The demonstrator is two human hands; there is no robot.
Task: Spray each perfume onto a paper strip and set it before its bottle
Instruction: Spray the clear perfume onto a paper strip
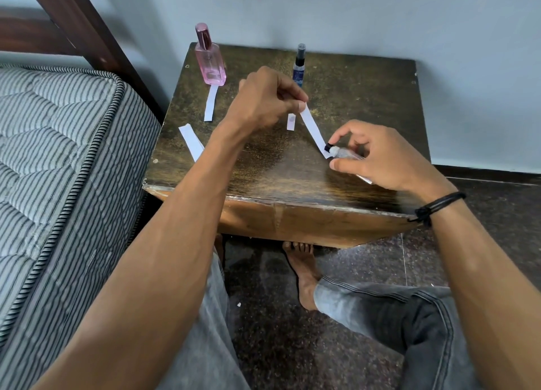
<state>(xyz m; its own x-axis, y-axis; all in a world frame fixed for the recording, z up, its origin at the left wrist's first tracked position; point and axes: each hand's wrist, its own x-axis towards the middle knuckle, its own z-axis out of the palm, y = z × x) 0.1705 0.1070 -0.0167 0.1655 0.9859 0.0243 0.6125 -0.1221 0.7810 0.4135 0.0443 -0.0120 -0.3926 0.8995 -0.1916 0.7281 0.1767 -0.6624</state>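
Note:
My left hand [265,100] pinches the top end of a white paper strip [313,127] that slants down to the right. My right hand [377,158] grips a small clear spray bottle [348,154] lying sideways, its black nozzle almost touching the strip's lower end. A pink perfume bottle [209,60] stands at the back left of the table with a strip [211,103] lying in front of it. A slim dark blue bottle [299,66] stands at the back middle; a short strip [291,122] with a damp spot lies in front of it.
The small dark wooden table [263,170] stands against a pale wall. Spare paper strips [191,141] lie at its left edge, partly under my left forearm. A striped mattress [58,155] borders the table's left side. My knees and a bare foot show below.

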